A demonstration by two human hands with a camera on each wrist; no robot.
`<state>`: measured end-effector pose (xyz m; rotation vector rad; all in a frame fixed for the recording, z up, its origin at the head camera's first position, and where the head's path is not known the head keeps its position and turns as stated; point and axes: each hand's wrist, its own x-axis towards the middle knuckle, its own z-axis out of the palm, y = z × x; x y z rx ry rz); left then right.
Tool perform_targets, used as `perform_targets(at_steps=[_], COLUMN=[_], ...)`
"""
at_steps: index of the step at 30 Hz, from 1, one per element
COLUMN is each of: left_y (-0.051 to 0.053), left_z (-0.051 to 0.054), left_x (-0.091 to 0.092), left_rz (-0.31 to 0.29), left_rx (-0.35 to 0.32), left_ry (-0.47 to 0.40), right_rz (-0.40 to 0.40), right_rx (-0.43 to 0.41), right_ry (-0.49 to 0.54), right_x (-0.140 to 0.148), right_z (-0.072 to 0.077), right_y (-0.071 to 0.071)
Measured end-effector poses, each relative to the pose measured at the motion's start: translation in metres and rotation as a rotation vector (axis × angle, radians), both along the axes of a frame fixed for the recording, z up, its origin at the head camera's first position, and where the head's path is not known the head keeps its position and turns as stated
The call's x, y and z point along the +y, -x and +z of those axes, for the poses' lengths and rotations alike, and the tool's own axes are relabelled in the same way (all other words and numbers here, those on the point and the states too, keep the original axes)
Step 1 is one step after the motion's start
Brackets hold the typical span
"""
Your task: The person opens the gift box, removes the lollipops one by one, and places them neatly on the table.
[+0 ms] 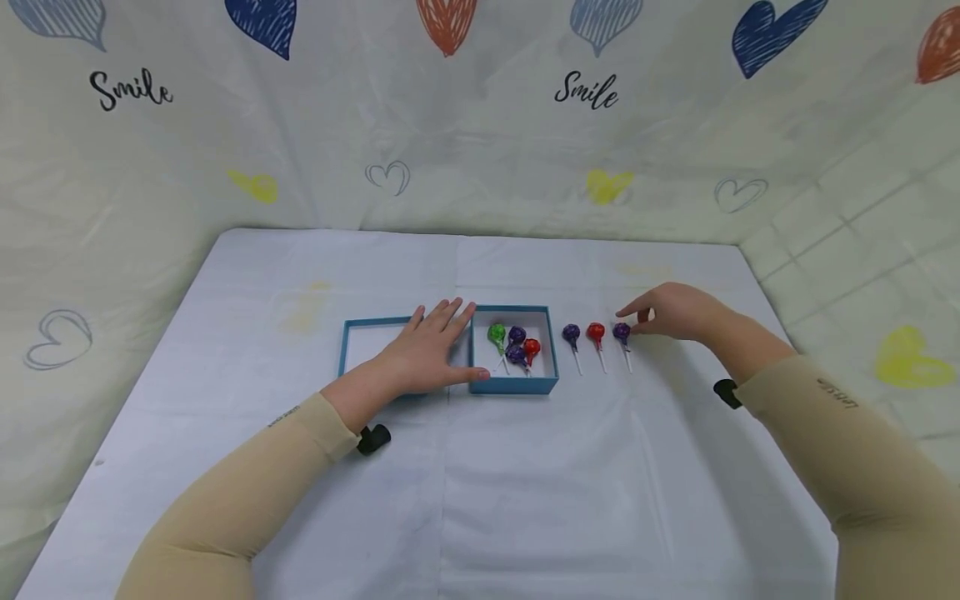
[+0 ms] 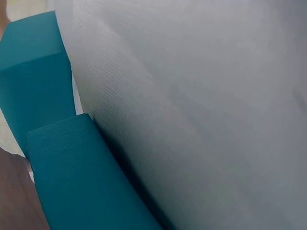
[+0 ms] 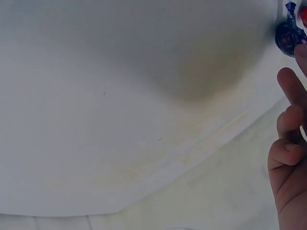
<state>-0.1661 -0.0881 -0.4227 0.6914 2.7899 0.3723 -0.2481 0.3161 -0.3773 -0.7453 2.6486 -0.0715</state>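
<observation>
My left hand (image 1: 427,354) lies with spread fingers across the adjoining sides of two blue-edged boxes with white insides. The right box (image 1: 513,386) holds a green lollipop (image 1: 497,333), a red lollipop (image 1: 532,347) and purple lollipops (image 1: 517,335). Part of the left box (image 1: 375,323) is hidden under my hand and wrist. On the table, a purple lollipop (image 1: 571,333), a red lollipop (image 1: 596,332) and another purple lollipop (image 1: 622,332) stand in a row. My right hand (image 1: 678,312) is at that last one, fingertips beside its head (image 3: 288,39), with no grip visible.
A white cloth covers the table (image 1: 525,500), whose far edge meets a printed curtain (image 1: 480,192) with hearts. Blue box walls (image 2: 81,177) fill the left side of the left wrist view. Dark wrist devices (image 1: 373,439) show at both cuffs.
</observation>
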Motion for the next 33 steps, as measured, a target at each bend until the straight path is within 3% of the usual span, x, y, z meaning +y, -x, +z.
perform_targets(at_steps=[10, 15, 33], left_y=[0.000, 0.000, 0.001], left_z=[0.000, 0.001, 0.000], left_x=[0.000, 0.000, 0.000], left_rz=[0.002, 0.003, -0.006], left_rx=[0.001, 0.004, 0.001], left_ry=[-0.004, -0.004, 0.013], right_rz=[-0.108, -0.122, 0.107], right_rx=[-0.021, -0.047, -0.159], right_ry=[0.096, 0.131, 0.214], right_x=[-0.009, -0.025, -0.135], right_z=[0.017, 0.023, 0.033], right_y=[0.001, -0.001, -0.010])
